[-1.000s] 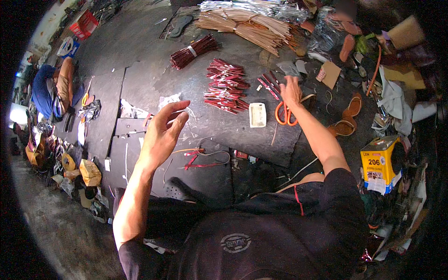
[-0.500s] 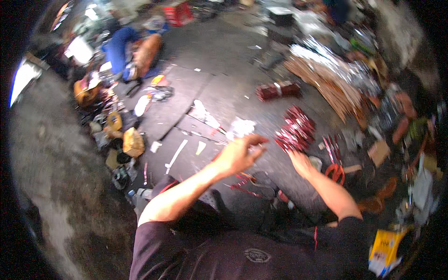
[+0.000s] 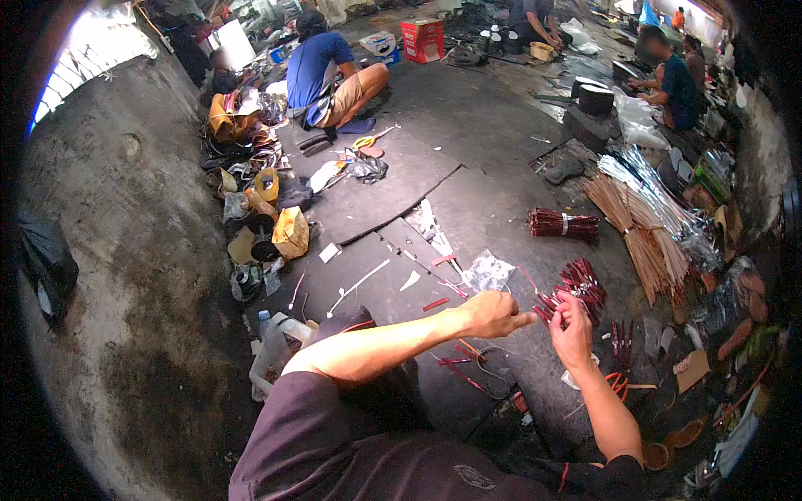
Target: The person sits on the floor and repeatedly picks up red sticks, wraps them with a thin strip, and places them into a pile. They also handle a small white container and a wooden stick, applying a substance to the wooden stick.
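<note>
My left hand is in the middle, over the dark floor, its fingers curled closed and one fingertip pointing toward my right hand. Whatever it may grip is hidden. My right hand pinches at a thin dark red strip, palm partly turned up. Just beyond it lies a loose, fanned pile of shiny dark red strips. Farther off rests a bundle of similar strips, tied round its middle with a pale band. A crumpled clear plastic bag lies beyond my left hand.
Long brown strips and silvery ones lie at the right. Cut yellow containers and a clear bottle stand at the left. Yellow-handled scissors lie near a seated person in blue. Other people sit farther back. A red box stands behind.
My right hand has drawn back from the red pile and its fingers have pinched together. The left hand's spread fingers have closed and it sits nearer the right. The view has tilted up.
</note>
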The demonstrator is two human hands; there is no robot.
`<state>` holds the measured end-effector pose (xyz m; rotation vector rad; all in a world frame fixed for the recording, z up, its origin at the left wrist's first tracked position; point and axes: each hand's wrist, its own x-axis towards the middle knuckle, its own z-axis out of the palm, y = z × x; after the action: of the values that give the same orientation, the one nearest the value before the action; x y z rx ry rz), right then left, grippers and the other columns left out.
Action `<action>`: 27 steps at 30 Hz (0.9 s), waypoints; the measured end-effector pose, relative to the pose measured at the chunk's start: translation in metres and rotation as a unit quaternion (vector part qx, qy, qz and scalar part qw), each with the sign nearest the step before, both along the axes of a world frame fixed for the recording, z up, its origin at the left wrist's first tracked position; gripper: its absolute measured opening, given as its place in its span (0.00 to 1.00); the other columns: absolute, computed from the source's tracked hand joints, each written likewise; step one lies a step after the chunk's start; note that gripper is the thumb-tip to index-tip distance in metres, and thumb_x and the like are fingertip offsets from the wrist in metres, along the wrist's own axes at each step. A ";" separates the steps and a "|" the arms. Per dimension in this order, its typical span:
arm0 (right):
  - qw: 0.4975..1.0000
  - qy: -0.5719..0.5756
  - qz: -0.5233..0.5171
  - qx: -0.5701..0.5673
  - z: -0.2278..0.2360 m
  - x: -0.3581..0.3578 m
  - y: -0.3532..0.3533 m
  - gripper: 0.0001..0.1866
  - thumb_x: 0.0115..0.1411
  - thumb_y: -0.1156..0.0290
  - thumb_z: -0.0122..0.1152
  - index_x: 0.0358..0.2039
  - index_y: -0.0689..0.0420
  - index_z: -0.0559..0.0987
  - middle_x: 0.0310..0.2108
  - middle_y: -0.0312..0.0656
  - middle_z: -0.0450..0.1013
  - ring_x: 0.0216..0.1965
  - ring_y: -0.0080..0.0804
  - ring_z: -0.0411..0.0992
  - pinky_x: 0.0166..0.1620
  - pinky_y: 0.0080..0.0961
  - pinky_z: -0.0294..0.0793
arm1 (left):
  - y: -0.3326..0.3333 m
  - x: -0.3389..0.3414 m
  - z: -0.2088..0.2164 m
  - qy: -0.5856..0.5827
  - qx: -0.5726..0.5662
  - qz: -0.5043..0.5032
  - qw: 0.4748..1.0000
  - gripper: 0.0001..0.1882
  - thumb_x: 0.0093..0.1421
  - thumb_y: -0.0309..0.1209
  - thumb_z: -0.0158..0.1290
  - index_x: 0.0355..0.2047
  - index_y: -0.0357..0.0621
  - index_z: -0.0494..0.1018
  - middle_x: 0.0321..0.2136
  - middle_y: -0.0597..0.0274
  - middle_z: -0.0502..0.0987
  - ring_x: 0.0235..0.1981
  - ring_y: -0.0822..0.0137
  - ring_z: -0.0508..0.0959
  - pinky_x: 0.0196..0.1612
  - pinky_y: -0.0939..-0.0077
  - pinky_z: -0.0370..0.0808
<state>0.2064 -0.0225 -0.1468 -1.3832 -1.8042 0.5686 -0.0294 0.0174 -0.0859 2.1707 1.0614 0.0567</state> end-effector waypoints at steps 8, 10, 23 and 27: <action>0.980 -0.042 0.058 0.186 0.064 -0.013 -0.018 0.25 0.55 0.84 0.61 0.54 0.60 0.68 0.39 0.47 0.74 0.35 0.38 0.76 0.41 0.32 0.77 | 0.005 0.016 0.019 -0.310 -0.168 0.225 0.908 0.27 0.67 0.51 0.48 0.38 0.33 0.74 0.27 0.58 0.79 0.32 0.69 0.80 0.35 0.68 0.77; 0.992 0.120 0.014 0.029 0.072 -0.020 -0.033 0.24 0.57 0.82 0.60 0.55 0.60 0.68 0.40 0.45 0.74 0.36 0.35 0.76 0.43 0.30 0.76 | 0.001 0.018 0.031 -0.366 -0.184 0.202 0.890 0.22 0.66 0.44 0.53 0.44 0.33 0.74 0.33 0.59 0.79 0.36 0.69 0.79 0.41 0.72 0.78; 0.992 0.041 -0.095 -0.070 0.051 0.077 -0.032 0.20 0.62 0.67 0.63 0.52 0.59 0.72 0.29 0.41 0.78 0.32 0.28 0.76 0.38 0.26 0.73 | -0.004 0.023 0.063 -0.354 -0.124 0.218 0.901 0.14 0.67 0.36 0.53 0.42 0.36 0.75 0.32 0.62 0.78 0.37 0.74 0.77 0.41 0.77 0.74; 0.973 -0.085 -0.180 -0.113 -0.021 0.138 -0.078 0.18 0.58 0.54 0.65 0.35 0.57 0.80 0.32 0.44 0.75 0.36 0.43 0.75 0.41 0.37 0.72 | -0.008 0.030 0.069 -0.363 -0.214 0.259 0.869 0.12 0.69 0.35 0.48 0.46 0.39 0.70 0.34 0.62 0.77 0.39 0.71 0.78 0.44 0.73 0.76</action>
<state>0.3446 -0.1000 -0.1680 -1.9155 -1.5967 0.4831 0.0006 0.0097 -0.0167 1.2344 1.0319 0.7498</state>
